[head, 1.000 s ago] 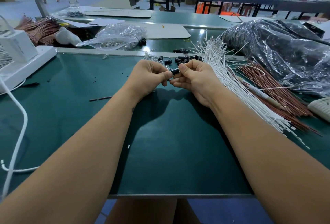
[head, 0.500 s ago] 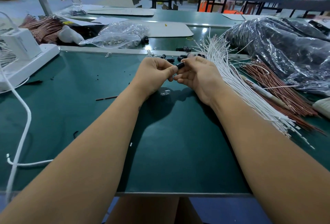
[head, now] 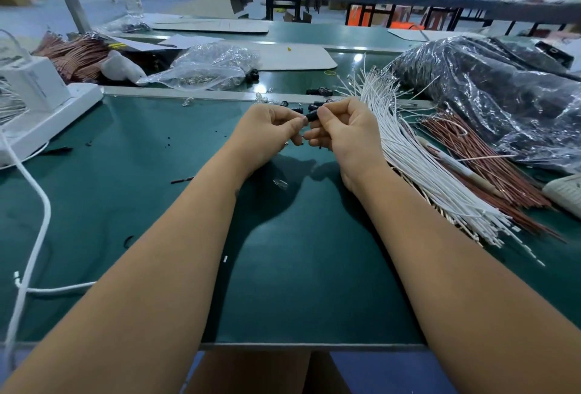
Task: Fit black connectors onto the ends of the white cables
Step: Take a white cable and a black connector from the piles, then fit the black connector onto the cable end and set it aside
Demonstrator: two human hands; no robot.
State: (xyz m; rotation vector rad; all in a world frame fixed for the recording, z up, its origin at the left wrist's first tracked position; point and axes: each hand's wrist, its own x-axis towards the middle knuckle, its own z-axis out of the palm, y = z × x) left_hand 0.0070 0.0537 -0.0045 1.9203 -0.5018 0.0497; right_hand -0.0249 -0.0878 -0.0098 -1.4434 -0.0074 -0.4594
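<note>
Both my hands meet over the middle of the green mat (head: 298, 283). A small black connector (head: 312, 116) sits between them, pinched by the thumb and fingers of my right hand (head: 344, 132) and met by the fingertips of my left hand (head: 267, 132). Whether a white cable is in it is hidden by my fingers. A thick bundle of white cables (head: 418, 161) fans out just right of my right hand. Loose black connectors (head: 319, 91) lie at the mat's far edge behind my hands.
Copper-brown wires (head: 481, 157) and a dark plastic bag (head: 490, 91) lie right of the cables. A clear bag (head: 207, 69) lies behind the mat, a white device (head: 34, 104) with a cord (head: 31, 236) at left. A small clear part (head: 280, 184) rests below my hands.
The view has shifted slightly. My hands stay together on the connector, the fingers working it a little; a small clear part now lies on the mat under them.
</note>
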